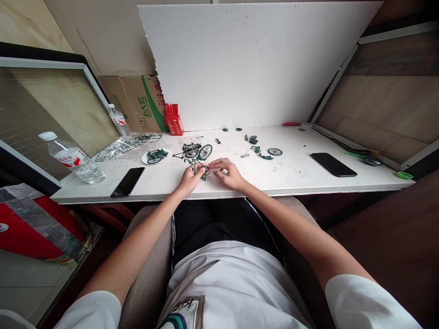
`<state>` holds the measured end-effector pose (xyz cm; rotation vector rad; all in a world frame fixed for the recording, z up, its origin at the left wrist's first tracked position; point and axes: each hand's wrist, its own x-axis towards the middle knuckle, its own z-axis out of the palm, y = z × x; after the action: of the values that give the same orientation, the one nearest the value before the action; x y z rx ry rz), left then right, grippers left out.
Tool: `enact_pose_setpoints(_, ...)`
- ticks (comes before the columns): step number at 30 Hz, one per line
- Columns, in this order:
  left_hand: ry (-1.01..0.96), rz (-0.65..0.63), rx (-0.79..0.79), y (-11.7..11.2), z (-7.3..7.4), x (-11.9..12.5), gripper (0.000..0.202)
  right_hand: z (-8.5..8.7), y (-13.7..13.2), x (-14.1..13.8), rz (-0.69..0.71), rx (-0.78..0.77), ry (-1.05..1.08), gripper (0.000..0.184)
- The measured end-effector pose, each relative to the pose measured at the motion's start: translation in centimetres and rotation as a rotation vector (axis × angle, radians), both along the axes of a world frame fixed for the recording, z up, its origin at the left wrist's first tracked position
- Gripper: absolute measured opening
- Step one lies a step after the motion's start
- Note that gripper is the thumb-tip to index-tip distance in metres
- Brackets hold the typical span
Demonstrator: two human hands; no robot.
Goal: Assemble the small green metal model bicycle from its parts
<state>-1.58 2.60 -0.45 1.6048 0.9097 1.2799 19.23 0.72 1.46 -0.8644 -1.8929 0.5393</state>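
Note:
A small green model bicycle (200,161) stands part-built on the white table (295,176), its one fitted wheel (205,151) up and to the right. My left hand (190,179) pinches the frame from the left. My right hand (227,172) is closed with its fingertips on a tiny part at the frame's lower end. Loose green parts lie behind: a wheel (275,151), a curved piece (264,156) and several small bits. A white dish (156,156) holds more green parts to the left.
Two black phones lie on the table, one at the left (128,182) and one at the right (334,164). Water bottles (73,160) stand at the left, near clear plastic packaging (120,146). A red box (174,119) and cardboard carton (137,103) sit behind. A white foam board (254,64) backs the table.

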Motion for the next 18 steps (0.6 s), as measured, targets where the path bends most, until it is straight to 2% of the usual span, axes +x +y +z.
enact_pose_setpoints(18,0.010,-0.015,0.005,-0.07,0.11,0.03,0.037,0.43,-0.24,0.05,0.036,-0.058,-0.012,0.021)
